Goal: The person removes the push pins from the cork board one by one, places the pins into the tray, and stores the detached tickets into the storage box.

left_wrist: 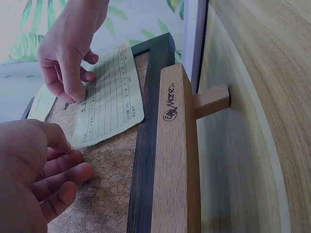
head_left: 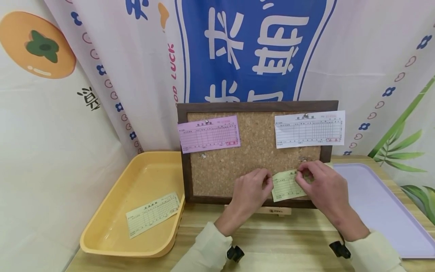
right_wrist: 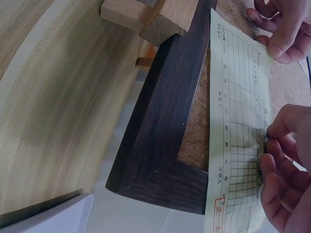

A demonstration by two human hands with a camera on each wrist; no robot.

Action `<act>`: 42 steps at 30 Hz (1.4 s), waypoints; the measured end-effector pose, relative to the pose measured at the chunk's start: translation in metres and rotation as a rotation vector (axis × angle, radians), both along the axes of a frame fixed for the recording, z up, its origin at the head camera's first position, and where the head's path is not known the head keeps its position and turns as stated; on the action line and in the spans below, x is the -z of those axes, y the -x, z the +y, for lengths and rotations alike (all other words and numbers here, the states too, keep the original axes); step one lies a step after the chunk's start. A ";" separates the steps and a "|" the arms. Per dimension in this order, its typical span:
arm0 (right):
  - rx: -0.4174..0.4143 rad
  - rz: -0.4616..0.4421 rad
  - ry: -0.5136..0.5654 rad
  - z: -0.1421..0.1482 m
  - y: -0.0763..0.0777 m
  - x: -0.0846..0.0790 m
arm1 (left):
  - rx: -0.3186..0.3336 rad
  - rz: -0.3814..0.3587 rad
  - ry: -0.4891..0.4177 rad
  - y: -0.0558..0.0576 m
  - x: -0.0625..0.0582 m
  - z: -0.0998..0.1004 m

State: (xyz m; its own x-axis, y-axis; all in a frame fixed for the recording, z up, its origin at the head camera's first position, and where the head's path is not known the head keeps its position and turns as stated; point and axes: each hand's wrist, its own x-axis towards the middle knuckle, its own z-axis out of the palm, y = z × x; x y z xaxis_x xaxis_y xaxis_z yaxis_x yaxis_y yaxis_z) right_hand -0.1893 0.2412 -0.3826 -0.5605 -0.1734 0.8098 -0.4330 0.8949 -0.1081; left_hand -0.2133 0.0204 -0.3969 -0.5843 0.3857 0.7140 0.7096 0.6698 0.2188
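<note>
A pale yellow receipt slip lies against the lower right of a framed cork board, partly covered by the right hand. My left hand pinches the slip's upper left corner between thumb and finger. At the middle of its top edge, the thumb and fingertips of my right hand pinch the paper; whether a pin is between them cannot be seen. A pink slip hangs from a pin at the board's upper left. On the upper right hangs a white slip, also pinned.
A yellow tray at the left holds another yellow slip. To the right lies a lilac tray. The board leans on a wooden stand on the wood-grain table. A printed curtain hangs behind.
</note>
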 end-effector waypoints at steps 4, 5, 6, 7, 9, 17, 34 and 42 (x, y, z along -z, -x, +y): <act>0.021 0.028 -0.026 -0.001 0.001 0.001 | 0.014 -0.019 -0.004 0.000 -0.002 0.000; 0.026 0.033 -0.033 -0.002 0.001 0.001 | 0.020 -0.024 -0.007 0.000 -0.002 0.000; 0.031 0.037 -0.040 -0.002 0.002 0.002 | 0.025 -0.028 -0.009 0.000 -0.002 0.000; 0.035 0.041 -0.049 -0.003 0.003 0.002 | 0.030 -0.032 -0.011 0.000 -0.002 -0.001; 0.042 0.049 -0.064 -0.004 0.004 0.003 | 0.032 -0.038 -0.009 0.000 -0.002 -0.001; 0.058 0.064 -0.060 -0.008 0.006 0.004 | 0.035 -0.053 -0.008 0.002 -0.002 -0.002; 0.099 0.096 -0.027 -0.016 0.009 0.006 | 0.053 -0.090 -0.029 0.001 -0.005 -0.004; 0.083 0.087 -0.028 -0.015 0.007 0.006 | 0.045 -0.078 -0.035 -0.001 -0.005 -0.002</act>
State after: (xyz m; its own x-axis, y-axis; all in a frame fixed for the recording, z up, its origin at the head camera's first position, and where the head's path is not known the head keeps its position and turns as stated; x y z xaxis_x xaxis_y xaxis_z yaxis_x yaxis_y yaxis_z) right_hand -0.1963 0.2263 -0.3883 -0.5017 -0.1527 0.8515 -0.3642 0.9301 -0.0478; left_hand -0.2124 0.0182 -0.3923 -0.6211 0.3883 0.6808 0.7186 0.6288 0.2970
